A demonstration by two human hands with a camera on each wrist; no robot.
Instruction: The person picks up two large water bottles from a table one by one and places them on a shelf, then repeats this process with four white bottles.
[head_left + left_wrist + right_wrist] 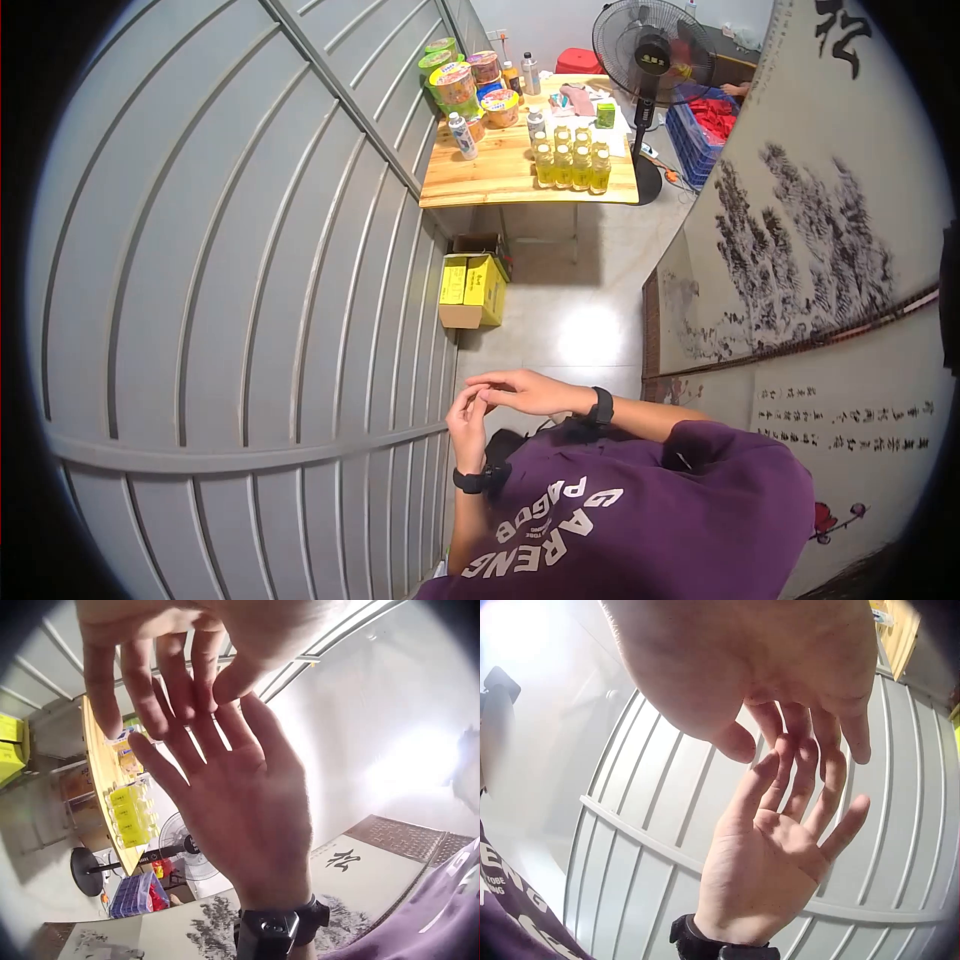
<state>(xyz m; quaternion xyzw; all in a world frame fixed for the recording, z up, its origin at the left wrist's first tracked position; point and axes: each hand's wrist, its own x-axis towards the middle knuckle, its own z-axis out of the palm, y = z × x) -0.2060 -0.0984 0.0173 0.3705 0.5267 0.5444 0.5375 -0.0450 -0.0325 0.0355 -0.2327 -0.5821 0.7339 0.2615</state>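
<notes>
Both bare hands meet in front of the purple shirt, fingers relaxed and slightly bent, with nothing held. In the head view the left hand point(467, 425) points up from the lower left, and the right hand point(530, 392) reaches across from the right, fingertips at the left hand's fingers. The left wrist view has the left hand point(195, 645) at the top and the right hand point(244, 802) palm-on below it, their fingers overlapping. From the right wrist, the right hand point(765, 667) hangs above the left hand point(761, 862). Whether all fingertips touch cannot be told.
A wooden table point(490, 185) ahead bears yellow-green bottles point(573, 168) and stacked tubs point(455, 82). Yellow boxes point(485, 290) stand on the floor beneath its left side. A fan point(650, 60) and blue crate point(692, 140) are at its right. Grey panelling point(220, 250) lines the left, a painted screen point(800, 240) the right.
</notes>
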